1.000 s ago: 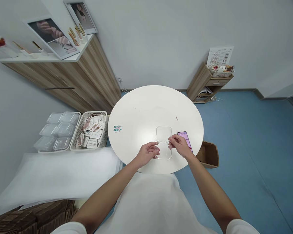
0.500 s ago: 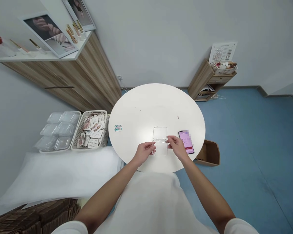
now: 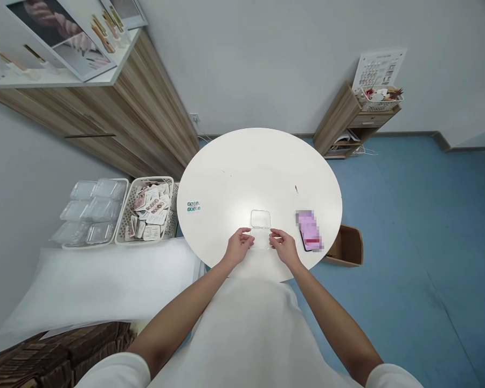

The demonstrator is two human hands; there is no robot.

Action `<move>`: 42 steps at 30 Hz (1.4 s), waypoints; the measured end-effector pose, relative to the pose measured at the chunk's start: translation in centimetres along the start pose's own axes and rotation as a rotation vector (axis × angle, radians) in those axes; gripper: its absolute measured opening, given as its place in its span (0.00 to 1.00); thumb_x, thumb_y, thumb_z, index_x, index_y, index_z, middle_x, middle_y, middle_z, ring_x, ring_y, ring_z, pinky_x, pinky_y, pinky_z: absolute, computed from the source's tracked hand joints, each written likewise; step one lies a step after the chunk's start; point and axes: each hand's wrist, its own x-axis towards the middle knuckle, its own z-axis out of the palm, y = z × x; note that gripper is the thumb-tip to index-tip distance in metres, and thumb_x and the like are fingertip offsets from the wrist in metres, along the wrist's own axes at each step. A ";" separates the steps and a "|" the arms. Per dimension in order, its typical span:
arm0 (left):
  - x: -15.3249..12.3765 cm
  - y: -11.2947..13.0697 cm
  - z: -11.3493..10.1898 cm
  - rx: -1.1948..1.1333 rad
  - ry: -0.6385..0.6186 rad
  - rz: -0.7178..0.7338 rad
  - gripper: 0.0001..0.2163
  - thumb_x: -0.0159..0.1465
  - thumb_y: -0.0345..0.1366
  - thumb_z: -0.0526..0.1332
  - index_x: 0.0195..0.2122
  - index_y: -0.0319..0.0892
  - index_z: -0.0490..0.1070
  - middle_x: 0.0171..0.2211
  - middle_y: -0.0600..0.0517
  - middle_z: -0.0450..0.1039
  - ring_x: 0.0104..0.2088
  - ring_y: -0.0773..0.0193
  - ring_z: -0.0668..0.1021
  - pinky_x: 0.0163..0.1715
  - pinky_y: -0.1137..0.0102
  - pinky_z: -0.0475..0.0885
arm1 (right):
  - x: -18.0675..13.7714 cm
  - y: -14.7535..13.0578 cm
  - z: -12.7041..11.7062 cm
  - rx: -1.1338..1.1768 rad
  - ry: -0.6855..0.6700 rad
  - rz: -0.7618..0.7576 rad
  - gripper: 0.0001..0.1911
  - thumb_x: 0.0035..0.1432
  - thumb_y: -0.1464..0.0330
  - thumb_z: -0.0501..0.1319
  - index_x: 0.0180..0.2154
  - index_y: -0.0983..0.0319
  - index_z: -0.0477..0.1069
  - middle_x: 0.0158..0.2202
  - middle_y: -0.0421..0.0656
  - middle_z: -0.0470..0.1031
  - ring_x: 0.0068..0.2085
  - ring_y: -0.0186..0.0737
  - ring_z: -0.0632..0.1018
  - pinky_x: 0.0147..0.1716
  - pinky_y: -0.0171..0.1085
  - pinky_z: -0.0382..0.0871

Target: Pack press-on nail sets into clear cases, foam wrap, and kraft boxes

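Evidently, my left hand [image 3: 238, 246] grasps the left edge of a clear plastic case [image 3: 261, 227], thumb and fingers pinching its nearer half. My right hand [image 3: 284, 248] grasps the opposite edge in like fashion. The case is open at its hinge, the farther half spread away from me; it is located between my hands, near my side of the white surface [image 3: 262, 159]. Whether its underside touches that surface, I cannot tell. Right of my right hand, apart from it, lies a phone [image 3: 309, 229], partly blurred. Well to the left, a small sheet of stickers [image 3: 193, 207] lies near the edge. A small dark scrap [image 3: 296, 189] lies beyond the phone. Noted off the surface: a basket [image 3: 172, 218] of cards at left, a brown box [image 3: 343, 263] at right.
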 end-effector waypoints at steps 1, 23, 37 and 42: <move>0.3 -0.3 0.1 0.029 0.008 0.003 0.17 0.54 0.42 0.60 0.43 0.42 0.64 0.30 0.51 0.71 0.30 0.66 0.75 0.34 0.67 0.69 | 0.4 0.4 0.1 -0.002 0.005 0.004 0.20 0.45 0.61 0.60 0.41 0.61 0.69 0.35 0.43 0.70 0.27 0.33 0.73 0.28 0.39 0.72; 3.6 -3.2 1.4 0.319 -0.033 -0.106 0.14 0.48 0.28 0.56 0.37 0.39 0.66 0.37 0.49 0.66 0.36 0.64 0.69 0.38 0.69 0.64 | 4.4 4.7 0.7 -0.283 -0.028 0.036 0.21 0.47 0.71 0.54 0.45 0.63 0.66 0.34 0.41 0.71 0.32 0.33 0.73 0.37 0.36 0.68; 2.8 -3.9 2.1 0.207 0.067 -0.160 0.25 0.47 0.28 0.59 0.48 0.41 0.61 0.48 0.45 0.62 0.46 0.59 0.68 0.43 0.68 0.64 | 3.9 5.3 0.1 -0.486 -0.106 -0.065 0.26 0.48 0.72 0.52 0.52 0.62 0.60 0.38 0.44 0.66 0.34 0.35 0.71 0.38 0.37 0.68; 1.9 -4.3 1.9 0.135 0.070 -0.168 0.29 0.48 0.27 0.59 0.54 0.41 0.55 0.50 0.43 0.60 0.50 0.59 0.66 0.45 0.66 0.63 | 3.2 5.9 0.1 -0.450 -0.127 -0.120 0.27 0.49 0.72 0.52 0.54 0.63 0.56 0.39 0.45 0.64 0.36 0.36 0.70 0.38 0.38 0.69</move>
